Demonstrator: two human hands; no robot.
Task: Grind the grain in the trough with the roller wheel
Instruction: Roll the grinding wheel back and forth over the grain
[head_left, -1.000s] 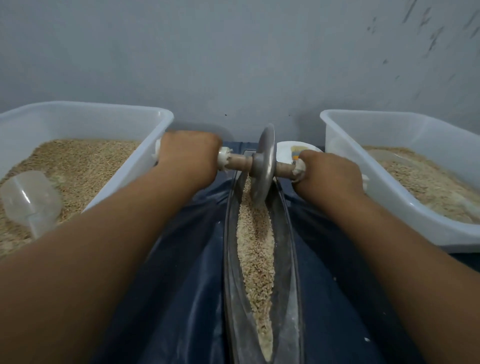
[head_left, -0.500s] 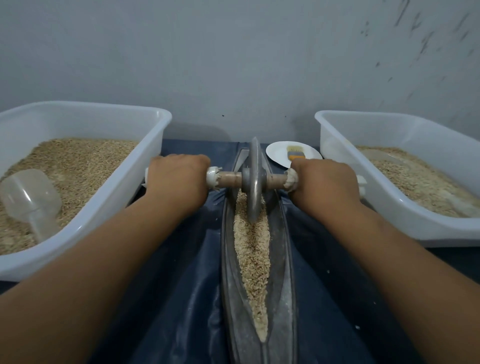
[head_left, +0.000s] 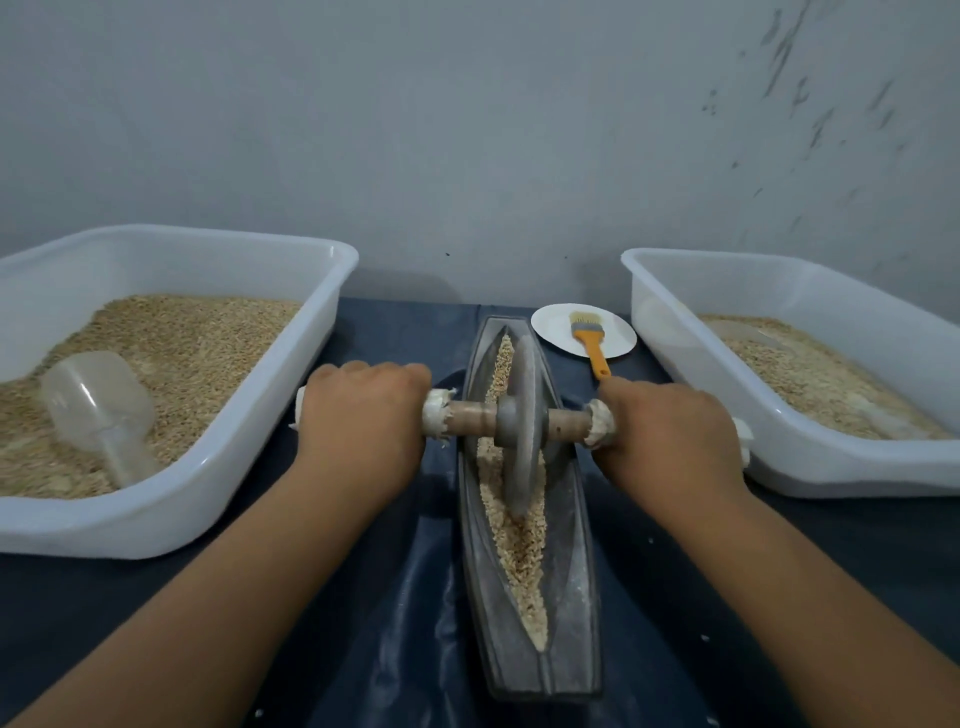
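A dark blue sheet (head_left: 363, 649) covers the bench below a scuffed grey wall (head_left: 467, 130). Left hand (head_left: 363, 415) and right hand (head_left: 670, 431) each grip the grey metal roller wheel's (head_left: 519, 426) wooden axle over the narrow grey trough (head_left: 571, 597) of tan grain (head_left: 519, 545).

Both forearms extended forward, roughly parallel. Left hand (head_left: 363, 415) and right hand (head_left: 670, 431) knuckles-up, fingers apparently curled under, hidden.
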